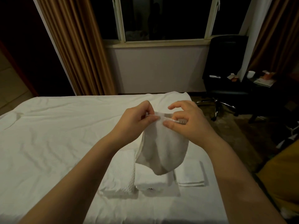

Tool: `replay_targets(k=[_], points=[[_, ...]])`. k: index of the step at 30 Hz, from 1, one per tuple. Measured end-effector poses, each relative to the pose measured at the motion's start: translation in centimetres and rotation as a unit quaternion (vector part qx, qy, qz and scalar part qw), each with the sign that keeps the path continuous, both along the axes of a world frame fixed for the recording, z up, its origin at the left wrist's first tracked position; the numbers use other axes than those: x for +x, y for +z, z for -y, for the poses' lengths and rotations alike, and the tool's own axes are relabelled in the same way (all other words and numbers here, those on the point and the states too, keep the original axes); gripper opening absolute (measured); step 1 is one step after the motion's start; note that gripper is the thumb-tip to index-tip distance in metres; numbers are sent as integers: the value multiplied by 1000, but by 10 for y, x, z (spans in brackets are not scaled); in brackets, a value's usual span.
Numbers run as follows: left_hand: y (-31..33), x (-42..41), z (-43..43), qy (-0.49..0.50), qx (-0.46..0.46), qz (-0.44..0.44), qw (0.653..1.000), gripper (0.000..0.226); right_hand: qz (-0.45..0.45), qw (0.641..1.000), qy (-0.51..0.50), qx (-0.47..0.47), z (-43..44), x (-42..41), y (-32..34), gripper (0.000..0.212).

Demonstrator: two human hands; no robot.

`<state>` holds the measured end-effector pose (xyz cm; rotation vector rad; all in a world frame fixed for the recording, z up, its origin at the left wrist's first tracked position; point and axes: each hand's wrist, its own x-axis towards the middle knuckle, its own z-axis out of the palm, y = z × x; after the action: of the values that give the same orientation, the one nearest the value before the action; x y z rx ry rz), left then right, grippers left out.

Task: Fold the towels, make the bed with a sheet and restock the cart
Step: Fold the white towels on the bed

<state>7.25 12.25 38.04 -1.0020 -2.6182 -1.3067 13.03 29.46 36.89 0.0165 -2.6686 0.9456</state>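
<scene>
a small white towel (161,147) hangs in the air above the bed, near the middle of the view. the left hand (137,120) pinches its upper edge at the 10 o'clock corner, with thumb and curled fingers closed on the cloth. the right hand (186,122) pinches the same edge at the 2 o'clock corner between the thumb and a bent finger, while its index finger is lifted free of the cloth. the two hands are close together, so the towel sags below them in a loose pouch shape.

under the hanging towel, at 6 o'clock from it, three folded towels lie in a row on the white bed sheet (56,135). the waffle towel (119,175) is at 7 o'clock, the middle folded towel (152,181) is directly below and touches it, and the flat folded towel (191,173) is at 5 o'clock, just beside the middle one. the sheet covers the bed and has soft wrinkles.

beyond the bed, a black office chair (226,65) stands at 2 o'clock, a brown curtain (77,46) hangs at 10 o'clock, and a dark window (161,18) is at 12 o'clock. a white cup (251,74) stands on a dark side table beside the chair.
</scene>
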Motion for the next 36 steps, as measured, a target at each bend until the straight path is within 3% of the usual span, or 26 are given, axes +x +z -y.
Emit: replay_targets(k=[4, 7, 11, 21, 26, 29, 31, 36], points=[[1, -4, 3, 2, 19, -6, 1000, 24, 110, 990, 3, 92, -5, -1, 4, 38], [-3, -12, 12, 22, 47, -3, 999, 22, 148, 988, -4, 30, -11, 2, -2, 36], [-9, -23, 22, 57, 54, -8, 997, 22, 87, 991, -58, -79, -12, 5, -8, 26], [-11, -34, 22, 38, 45, -21, 998, 8, -80, 986, -140, -34, 3, -4, -7, 17], [-9, -38, 7, -36, 2, -77, 996, 10, -13, 995, -84, 60, 38, -16, 7, 54], [-8, -38, 2, -51, 10, -93, 994, 12, 46, 994, -54, 84, 56, -32, 8, 28], [-9, -39, 7, -26, 64, -51, 996, 6, 40, 996, -52, 54, 63, -40, 9, 13], [-16, -46, 27, -15, 139, 57, 989, 34, -31, 998, -55, 29, 68, -57, 13, 24]])
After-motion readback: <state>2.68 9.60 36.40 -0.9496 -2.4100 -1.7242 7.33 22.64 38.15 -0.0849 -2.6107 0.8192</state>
